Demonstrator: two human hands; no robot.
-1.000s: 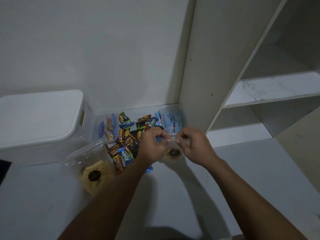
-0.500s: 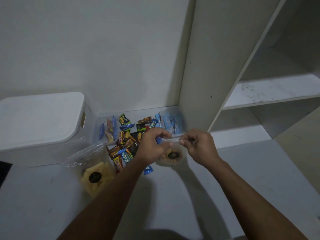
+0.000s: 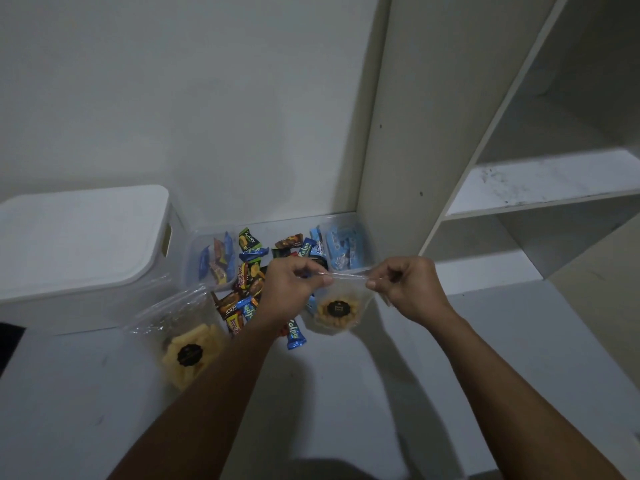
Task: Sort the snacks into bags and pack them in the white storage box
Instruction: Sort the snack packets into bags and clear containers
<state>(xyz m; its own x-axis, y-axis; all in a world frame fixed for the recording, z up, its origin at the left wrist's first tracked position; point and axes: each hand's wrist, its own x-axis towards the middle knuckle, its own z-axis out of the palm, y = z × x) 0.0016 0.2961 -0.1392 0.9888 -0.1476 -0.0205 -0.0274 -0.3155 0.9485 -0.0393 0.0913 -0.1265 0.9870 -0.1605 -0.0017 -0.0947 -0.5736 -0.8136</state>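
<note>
A small clear zip bag point(image 3: 337, 311) of yellow snacks with a round black label hangs between my hands. My left hand point(image 3: 289, 289) pinches the left end of its top strip, and my right hand point(image 3: 403, 285) pinches the right end. A second clear bag point(image 3: 185, 344) with the same yellow snacks lies on the floor to the left. Loose wrapped snacks point(image 3: 242, 303) in brown, green and blue lie in a pile behind my left hand. The white storage box point(image 3: 79, 237) stands at the left with its lid on.
A clear bag of mixed wrappers point(image 3: 214, 259) and a clear bag of light blue packets point(image 3: 344, 245) lean at the wall. A cream shelf unit point(image 3: 519, 188) rises on the right. A dark object point(image 3: 10, 344) shows at the left edge.
My hands have drawn apart along the top of the small bag, stretching its strip wider. The bag hangs slightly lower and more in view.
</note>
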